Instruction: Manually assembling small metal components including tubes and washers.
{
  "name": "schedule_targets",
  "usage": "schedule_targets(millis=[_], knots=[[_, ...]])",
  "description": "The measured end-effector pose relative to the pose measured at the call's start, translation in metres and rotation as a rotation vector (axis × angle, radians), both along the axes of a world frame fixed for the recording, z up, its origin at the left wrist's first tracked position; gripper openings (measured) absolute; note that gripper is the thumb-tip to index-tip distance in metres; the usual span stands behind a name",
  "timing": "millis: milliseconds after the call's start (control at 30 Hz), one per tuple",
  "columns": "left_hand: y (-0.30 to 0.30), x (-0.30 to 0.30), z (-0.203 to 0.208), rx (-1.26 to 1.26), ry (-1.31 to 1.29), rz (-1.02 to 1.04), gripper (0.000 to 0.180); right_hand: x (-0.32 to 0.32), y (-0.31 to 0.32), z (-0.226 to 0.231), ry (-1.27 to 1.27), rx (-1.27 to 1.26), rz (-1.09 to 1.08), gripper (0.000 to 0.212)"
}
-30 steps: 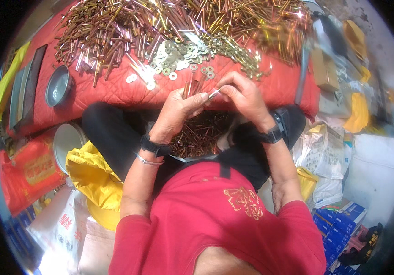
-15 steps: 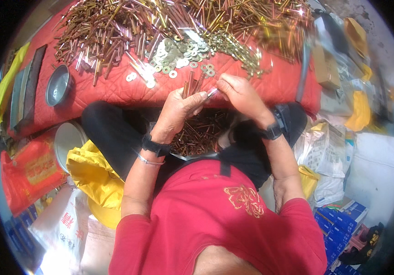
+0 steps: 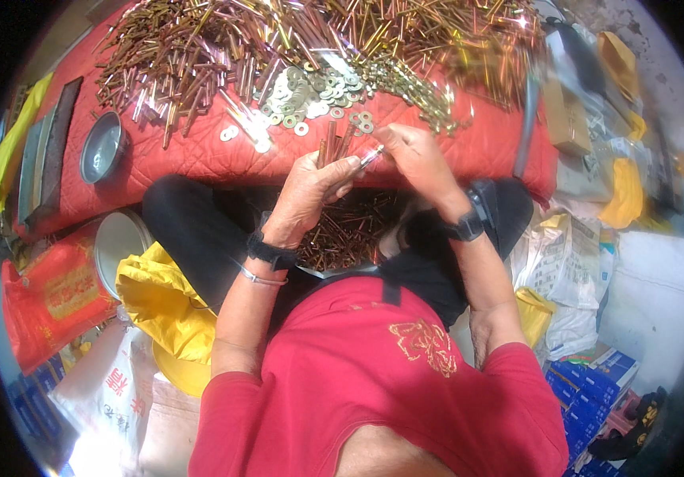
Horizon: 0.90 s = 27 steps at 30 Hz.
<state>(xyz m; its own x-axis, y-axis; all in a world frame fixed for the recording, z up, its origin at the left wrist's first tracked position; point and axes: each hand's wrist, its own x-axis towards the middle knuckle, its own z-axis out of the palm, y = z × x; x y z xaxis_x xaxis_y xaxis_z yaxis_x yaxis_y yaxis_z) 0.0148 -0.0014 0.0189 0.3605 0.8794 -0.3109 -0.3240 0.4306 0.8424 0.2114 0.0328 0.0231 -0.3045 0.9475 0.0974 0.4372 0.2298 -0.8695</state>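
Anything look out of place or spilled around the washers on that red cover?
One mild oddity: a pair of washers sits on the red cover, left of the main washer heap and apart from it, like strays. The rods in the left hand are bunched together; I see no clear damage.

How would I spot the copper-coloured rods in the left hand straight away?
Find the red quilted cover, then the left hand at its near edge. The copper-coloured rods stick out from that hand; they're held in a small bunch, while neighbouring rods lie in a big heap.
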Motion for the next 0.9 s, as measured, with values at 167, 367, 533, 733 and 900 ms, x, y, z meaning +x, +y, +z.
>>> schedule_targets(millis=[167,367,533,733,900], knots=[[0.002,-0.003,-0.005,0.005,0.017,-0.049,0.025,-0.001,-0.002,0.001,0.056,0.029,-0.033,0.024],[0.001,0.003,-0.002,-0.049,-0.028,-0.008,0.024,-0.009,-0.007,-0.003,0.252,0.013,-0.073,0.016],[0.003,-0.003,-0.007,-0.03,-0.088,-0.038,0.022,-0.001,-0.004,0.006,0.008,-0.032,0.058,0.019],[0.004,-0.003,-0.008,-0.062,-0.07,-0.015,0.02,-0.003,-0.002,0.0,0.158,0.112,-0.035,0.022],[0.001,0.001,-0.005,-0.089,-0.086,-0.007,0.02,0.001,-0.006,0.0,0.042,-0.036,0.007,0.021]])
